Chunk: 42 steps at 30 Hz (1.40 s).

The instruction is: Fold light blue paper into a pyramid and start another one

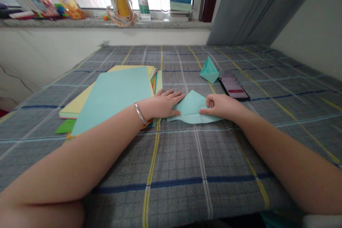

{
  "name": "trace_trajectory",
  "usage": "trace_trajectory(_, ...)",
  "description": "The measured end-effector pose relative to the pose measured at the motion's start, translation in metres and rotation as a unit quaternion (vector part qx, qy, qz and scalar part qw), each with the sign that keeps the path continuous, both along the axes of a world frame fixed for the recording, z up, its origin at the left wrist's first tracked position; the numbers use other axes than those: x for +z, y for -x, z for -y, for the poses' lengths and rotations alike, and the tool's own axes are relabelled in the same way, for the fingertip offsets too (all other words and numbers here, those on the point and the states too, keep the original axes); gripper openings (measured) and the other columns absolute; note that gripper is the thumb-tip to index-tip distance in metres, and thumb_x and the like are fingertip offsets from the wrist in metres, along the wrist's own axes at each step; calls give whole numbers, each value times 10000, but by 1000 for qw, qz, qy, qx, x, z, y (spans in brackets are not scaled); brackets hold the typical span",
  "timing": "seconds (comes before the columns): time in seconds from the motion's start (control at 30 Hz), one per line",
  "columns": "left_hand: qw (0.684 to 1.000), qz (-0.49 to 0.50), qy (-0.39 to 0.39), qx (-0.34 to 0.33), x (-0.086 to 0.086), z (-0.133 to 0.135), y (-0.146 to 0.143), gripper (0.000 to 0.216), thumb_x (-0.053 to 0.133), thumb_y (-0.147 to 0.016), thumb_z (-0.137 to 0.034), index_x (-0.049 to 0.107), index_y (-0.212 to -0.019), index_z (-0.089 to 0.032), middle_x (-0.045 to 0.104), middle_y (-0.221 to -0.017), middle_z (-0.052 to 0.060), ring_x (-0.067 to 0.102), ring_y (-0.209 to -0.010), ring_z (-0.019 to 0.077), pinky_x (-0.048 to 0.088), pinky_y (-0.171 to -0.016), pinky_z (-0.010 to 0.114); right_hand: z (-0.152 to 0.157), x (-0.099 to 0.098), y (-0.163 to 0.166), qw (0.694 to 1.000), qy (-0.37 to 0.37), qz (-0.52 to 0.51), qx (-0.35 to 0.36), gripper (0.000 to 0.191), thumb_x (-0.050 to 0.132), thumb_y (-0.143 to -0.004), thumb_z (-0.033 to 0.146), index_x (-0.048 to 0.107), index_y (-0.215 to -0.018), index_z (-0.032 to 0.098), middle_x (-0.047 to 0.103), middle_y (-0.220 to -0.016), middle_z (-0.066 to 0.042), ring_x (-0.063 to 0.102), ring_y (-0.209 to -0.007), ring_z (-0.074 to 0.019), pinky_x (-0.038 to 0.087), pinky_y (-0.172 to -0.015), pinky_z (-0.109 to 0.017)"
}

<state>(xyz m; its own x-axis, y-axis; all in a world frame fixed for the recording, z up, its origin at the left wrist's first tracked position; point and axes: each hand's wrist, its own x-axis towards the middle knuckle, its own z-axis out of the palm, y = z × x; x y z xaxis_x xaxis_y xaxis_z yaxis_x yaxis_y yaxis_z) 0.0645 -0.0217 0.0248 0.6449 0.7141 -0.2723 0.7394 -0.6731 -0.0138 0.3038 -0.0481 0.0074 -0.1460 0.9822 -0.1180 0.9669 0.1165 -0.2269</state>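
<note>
A light turquoise folded sheet of paper (192, 104) lies on the checked cloth in front of me, with a pointed top and a creased strip along its lower edge. My left hand (166, 104), with a silver bangle at the wrist, rests flat and spread over the paper's left end. At the right end, my right hand (223, 107) has its fingers curled and its thumb along the crease, gripping the paper. Beyond it stands a small folded turquoise paper boat-like shape (210, 71) with a tall point.
Left of my hands is a stack of coloured paper (117, 94), turquoise on top. A phone (235, 87) lies to the right, its screen lit. Bottles, boxes and snack bags line the windowsill (93, 23); a grey curtain (251, 7) hangs at the right.
</note>
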Motion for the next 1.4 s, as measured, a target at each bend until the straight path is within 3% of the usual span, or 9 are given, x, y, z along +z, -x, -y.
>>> trace_trajectory(0.17, 999, 8, 37, -13, 5, -4, 8, 775, 495, -896, -449, 144, -1546, -216, 119, -1618, 92, 92, -1489, 325, 147, -1173, 531, -2, 3, -15, 999, 33, 14, -22, 385, 674, -672, 590, 542, -709, 230, 648, -722, -8, 574, -663, -175, 315, -531, -284)
trace_trajectory(0.6, 999, -15, 43, -9, 4, -19, 24, 920, 602, -826, -477, 118, -1554, -191, 81, -1623, 109, 29, -1488, 356, 140, -1195, 477, -5, 5, -50, 986, 137, 27, -87, 346, 666, -735, 543, 534, -742, 223, 600, -591, 2, 574, -536, -158, 325, -477, -271)
trace_trajectory(0.87, 999, 9, 53, 8, 5, -17, 23, 905, 637, -788, -421, 186, -1544, -207, 128, -1612, 120, 79, -1485, 355, 183, -1181, 489, -3, 12, -57, 980, 174, 24, -89, 288, 643, -791, 431, 518, -642, 219, 572, -498, 14, 555, -467, -147, 328, -464, -263)
trace_trajectory(1.1, 997, 35, 70, 8, 2, -22, 26, 905, 653, -768, -410, 213, -1537, -223, 135, -1607, 129, 121, -1482, 342, 206, -1176, 488, -3, 11, -65, 975, 196, -57, -93, 222, 664, -779, 309, 513, -648, 212, 592, -510, 13, 578, -483, -140, 398, -505, -250)
trace_trajectory(1.27, 995, 55, 85, -24, 2, -24, 29, 900, 634, -751, -366, 209, -1535, -244, 136, -1612, 117, 153, -1478, 330, 228, -1168, 470, -2, 14, -67, 971, 212, -66, -86, 151, 580, -803, 185, 532, -661, 203, 578, -520, 23, 560, -465, -121, 406, -493, -240)
trace_trajectory(1.4, 990, 80, 112, -40, 3, -28, 33, 820, 553, -759, -297, 253, -1520, -263, 147, -1617, 72, 139, -1486, 289, 219, -1175, 449, -3, 16, -71, 966, 234, -93, -62, 148, 520, -835, 201, 552, -691, 191, 607, -586, 3, 571, -480, -114, 368, -450, -225)
